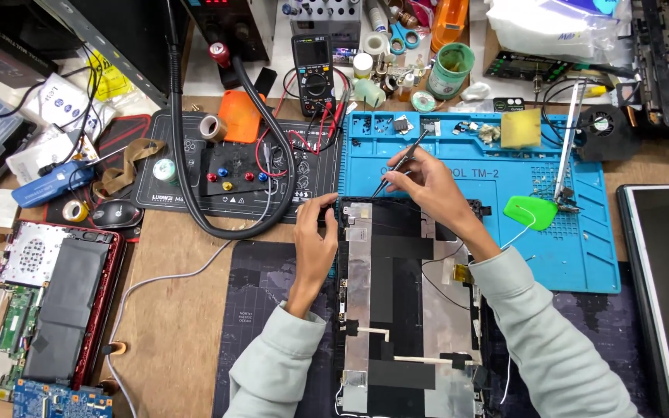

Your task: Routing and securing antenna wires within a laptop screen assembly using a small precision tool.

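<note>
We pinch slim black tweezers [403, 160] in our right hand [437, 188], tips at the top edge of the foil-backed black display panel [396, 310] lying on the surface. Our left hand [315, 240] clasps its upper-left corner, fingertips partly hidden. The panel's bottom is cut off.

Shiny foil panel back [365, 286], seemingly rubbery blue mat [582, 248].
</note>
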